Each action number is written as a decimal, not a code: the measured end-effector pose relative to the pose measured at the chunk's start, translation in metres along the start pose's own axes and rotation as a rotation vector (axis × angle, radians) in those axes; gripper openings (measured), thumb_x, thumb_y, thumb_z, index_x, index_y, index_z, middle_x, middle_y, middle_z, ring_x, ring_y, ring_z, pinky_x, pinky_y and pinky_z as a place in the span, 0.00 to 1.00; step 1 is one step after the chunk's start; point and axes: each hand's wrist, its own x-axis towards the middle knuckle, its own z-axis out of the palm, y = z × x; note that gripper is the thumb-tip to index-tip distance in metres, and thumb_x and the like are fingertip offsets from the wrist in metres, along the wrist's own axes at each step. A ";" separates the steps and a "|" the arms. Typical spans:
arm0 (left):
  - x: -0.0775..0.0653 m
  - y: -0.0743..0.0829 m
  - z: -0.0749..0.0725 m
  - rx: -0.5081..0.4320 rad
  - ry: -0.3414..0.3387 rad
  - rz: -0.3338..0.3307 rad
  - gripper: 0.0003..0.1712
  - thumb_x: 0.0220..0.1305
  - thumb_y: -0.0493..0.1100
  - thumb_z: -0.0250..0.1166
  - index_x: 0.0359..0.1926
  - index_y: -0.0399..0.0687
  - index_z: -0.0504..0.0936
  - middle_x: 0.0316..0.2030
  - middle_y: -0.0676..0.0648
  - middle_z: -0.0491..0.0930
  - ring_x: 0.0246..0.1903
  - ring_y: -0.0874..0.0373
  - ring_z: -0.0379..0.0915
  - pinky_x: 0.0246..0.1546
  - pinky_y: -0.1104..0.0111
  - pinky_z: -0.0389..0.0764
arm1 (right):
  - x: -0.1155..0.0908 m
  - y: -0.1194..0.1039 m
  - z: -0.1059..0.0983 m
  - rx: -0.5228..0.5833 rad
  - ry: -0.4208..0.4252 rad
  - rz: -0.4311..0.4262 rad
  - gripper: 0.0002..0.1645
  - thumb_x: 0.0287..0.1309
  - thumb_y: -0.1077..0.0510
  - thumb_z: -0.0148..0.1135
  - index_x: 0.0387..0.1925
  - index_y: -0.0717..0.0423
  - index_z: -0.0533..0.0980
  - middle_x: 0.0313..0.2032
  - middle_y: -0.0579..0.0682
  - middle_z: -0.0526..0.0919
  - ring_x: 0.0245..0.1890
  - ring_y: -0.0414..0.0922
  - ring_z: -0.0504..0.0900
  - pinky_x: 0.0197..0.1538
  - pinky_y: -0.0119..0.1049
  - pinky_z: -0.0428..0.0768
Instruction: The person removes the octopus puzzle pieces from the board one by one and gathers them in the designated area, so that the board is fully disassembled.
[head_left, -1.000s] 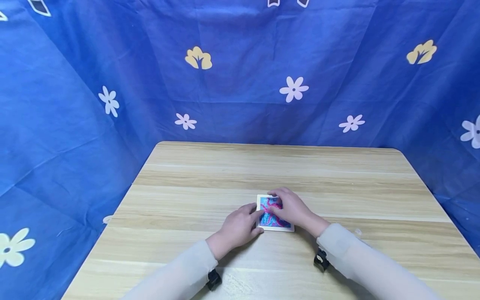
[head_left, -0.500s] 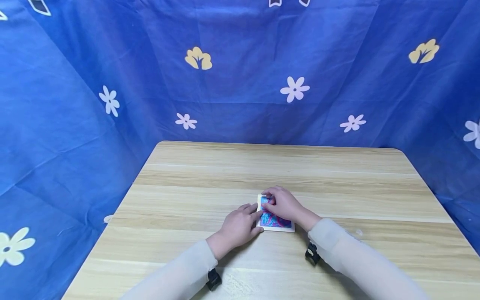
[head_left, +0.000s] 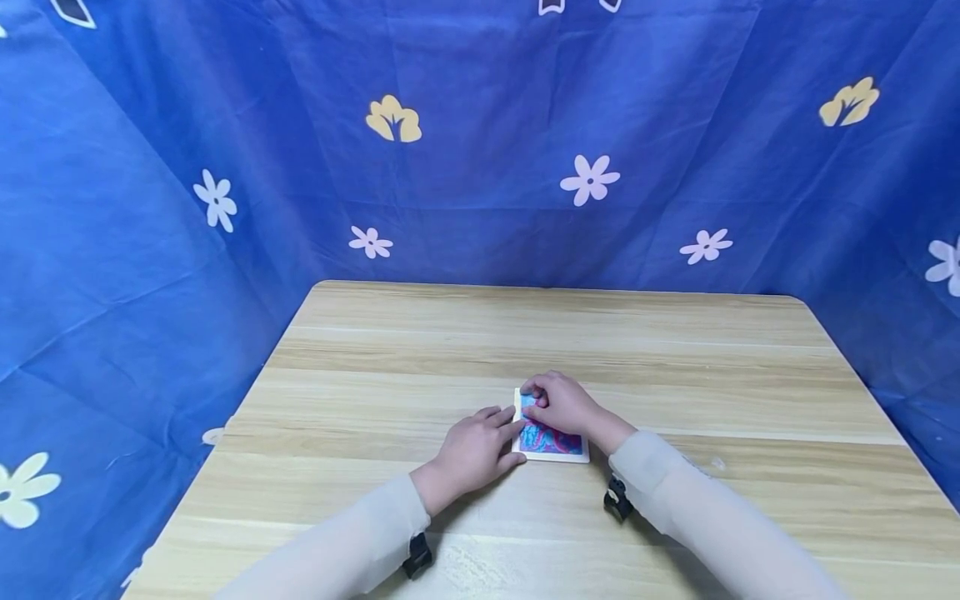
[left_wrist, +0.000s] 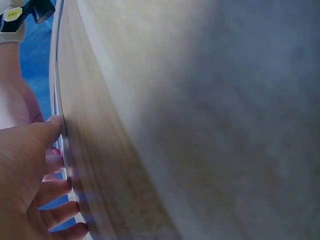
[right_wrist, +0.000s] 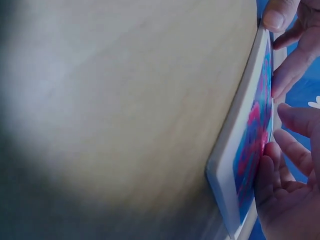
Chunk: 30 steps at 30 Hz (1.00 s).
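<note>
A flat square board (head_left: 553, 443) lies on the table, with a white rim and a blue-and-pink picture. My left hand (head_left: 472, 454) steadies it at the left side: thumb at the near corner, index finger over the rim, other fingers extended beside it. My right hand (head_left: 567, 408) lies over the board's upper part, thumb and index finger towards its far left corner. In the right wrist view, the right hand's fingers (right_wrist: 270, 165) bend loosely onto the picture (right_wrist: 252, 135), and nothing shows between thumb and index finger. The right hand hides much of the picture.
The wooden table (head_left: 375, 333) has rounded far corners and stretches around the board. A blue cloth (head_left: 480, 208) with flowers hangs behind it and at both sides. Black wrist cameras (head_left: 617, 500) sit under both cuffs.
My right hand has slid left across the board, from its upper right part towards the far left corner. The left hand and the board have stayed in place.
</note>
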 end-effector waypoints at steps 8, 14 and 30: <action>-0.002 0.003 0.003 0.008 0.007 -0.016 0.29 0.61 0.62 0.61 0.58 0.52 0.79 0.58 0.45 0.75 0.56 0.48 0.72 0.52 0.59 0.75 | 0.000 -0.003 -0.001 -0.031 -0.030 0.001 0.15 0.51 0.58 0.71 0.41 0.55 0.79 0.31 0.45 0.72 0.33 0.40 0.70 0.42 0.38 0.73; -0.002 0.007 0.003 0.014 -0.006 -0.034 0.30 0.61 0.63 0.61 0.58 0.53 0.79 0.59 0.46 0.75 0.56 0.48 0.71 0.52 0.59 0.76 | 0.000 -0.006 -0.002 -0.049 -0.053 0.026 0.15 0.50 0.58 0.72 0.40 0.55 0.79 0.31 0.45 0.71 0.33 0.40 0.70 0.41 0.37 0.73; -0.002 0.009 0.003 -0.011 -0.007 -0.033 0.29 0.61 0.61 0.62 0.58 0.52 0.79 0.58 0.44 0.74 0.56 0.48 0.71 0.54 0.59 0.74 | 0.002 -0.009 -0.006 -0.044 -0.100 0.093 0.17 0.50 0.58 0.72 0.41 0.53 0.77 0.39 0.50 0.73 0.42 0.46 0.73 0.51 0.43 0.74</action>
